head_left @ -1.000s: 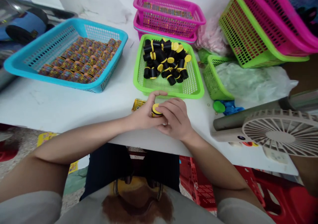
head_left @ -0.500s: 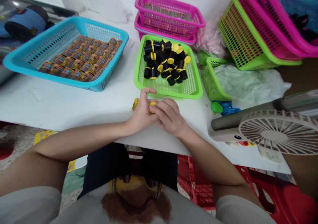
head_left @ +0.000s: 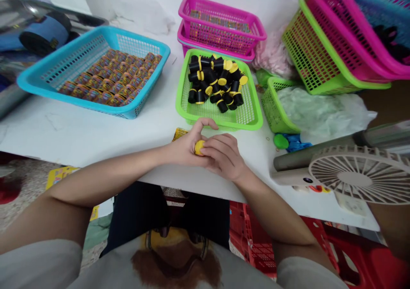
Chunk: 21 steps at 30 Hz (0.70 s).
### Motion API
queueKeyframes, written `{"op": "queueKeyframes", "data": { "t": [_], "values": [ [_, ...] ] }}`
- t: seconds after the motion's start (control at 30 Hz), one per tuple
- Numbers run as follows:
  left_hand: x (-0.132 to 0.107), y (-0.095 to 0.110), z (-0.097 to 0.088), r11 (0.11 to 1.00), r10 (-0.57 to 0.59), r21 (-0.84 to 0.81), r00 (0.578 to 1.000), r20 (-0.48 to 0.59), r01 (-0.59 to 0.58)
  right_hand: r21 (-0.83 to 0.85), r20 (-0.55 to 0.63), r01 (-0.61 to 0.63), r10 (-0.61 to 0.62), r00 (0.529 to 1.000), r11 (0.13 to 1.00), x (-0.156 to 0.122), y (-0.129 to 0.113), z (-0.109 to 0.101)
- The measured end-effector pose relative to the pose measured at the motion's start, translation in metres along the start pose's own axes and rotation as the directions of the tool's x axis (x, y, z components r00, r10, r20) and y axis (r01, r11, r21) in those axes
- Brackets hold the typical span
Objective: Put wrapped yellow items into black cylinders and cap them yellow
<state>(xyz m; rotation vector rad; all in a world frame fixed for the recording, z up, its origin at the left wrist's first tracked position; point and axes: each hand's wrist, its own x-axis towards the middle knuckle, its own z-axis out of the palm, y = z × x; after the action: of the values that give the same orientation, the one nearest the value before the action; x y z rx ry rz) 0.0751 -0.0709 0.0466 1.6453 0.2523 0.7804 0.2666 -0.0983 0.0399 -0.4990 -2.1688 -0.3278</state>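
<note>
Brings yellow cap (head_left: 199, 148) into fuller view than half a second earlier, gripped within nearer left hand (head_left: 188, 148), pinched from its right by right hand (head_left: 224, 154), long axis hidden.

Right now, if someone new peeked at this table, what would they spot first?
Probably the bright green basket in the middle, with its jumble of black-and-yellow containers. Just in front of it, the left hand holds a round yellow piece, and the right hand's fingers touch it. The big blue basket on the left stands out too.
</note>
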Motion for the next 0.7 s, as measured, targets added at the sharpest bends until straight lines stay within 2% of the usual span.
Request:
{"op": "queueKeyframes", "data": {
  "t": [0.1,0.2,0.27,0.33,0.4,0.47,0.5,0.57,0.6,0.63,0.7],
  "values": [
    [0.002,0.005,0.0,0.974,0.1,0.216,0.987,-0.127,-0.071,-0.049,-0.093,0.004,-0.008,0.996,0.999,0.0,0.001,0.003],
    [0.001,0.022,0.004,0.886,0.189,0.463,0.937,-0.293,-0.034,-0.086,-0.185,-0.075,0.058,0.981,0.993,-0.001,0.003,0.004],
    [-0.001,0.039,0.003,0.827,0.21,0.562,0.923,-0.324,0.009,-0.136,-0.254,-0.145,0.107,0.961,0.98,-0.002,0.005,0.003],
    [-0.002,0.056,-0.011,0.763,0.241,0.646,0.917,-0.317,0.023,-0.217,-0.298,-0.188,0.119,0.947,0.958,-0.002,0.008,0.0],
    [0.003,0.071,-0.042,0.669,0.297,0.743,0.904,-0.307,0.032,-0.313,-0.285,-0.237,0.147,0.947,0.92,-0.001,0.011,-0.005],
    [0.013,0.08,-0.089,0.552,0.367,0.83,0.871,-0.327,0.079,-0.389,-0.227,-0.303,0.228,0.947,0.87,-0.001,0.015,-0.008],
    [0.02,0.083,-0.117,0.51,0.377,0.847,0.848,-0.373,0.146,-0.416,-0.2,-0.339,0.279,0.939,0.844,-0.001,0.016,-0.008],
    [0.036,0.085,-0.173,0.508,0.321,0.78,0.761,-0.564,0.364,-0.444,-0.158,-0.394,0.363,0.918,0.805,-0.001,0.018,-0.007],
    [0.043,0.084,-0.199,0.49,0.246,0.721,0.715,-0.654,0.491,-0.447,-0.136,-0.408,0.39,0.911,0.796,-0.001,0.019,-0.006],
    [0.05,0.083,-0.222,0.454,0.154,0.643,0.656,-0.739,0.617,-0.447,-0.119,-0.415,0.407,0.906,0.793,-0.002,0.019,-0.004],
    [0.06,0.078,-0.257,0.363,0.048,0.537,0.561,-0.827,0.761,-0.442,-0.088,-0.417,0.425,0.901,0.794,-0.003,0.019,-0.002]
  ]
}}
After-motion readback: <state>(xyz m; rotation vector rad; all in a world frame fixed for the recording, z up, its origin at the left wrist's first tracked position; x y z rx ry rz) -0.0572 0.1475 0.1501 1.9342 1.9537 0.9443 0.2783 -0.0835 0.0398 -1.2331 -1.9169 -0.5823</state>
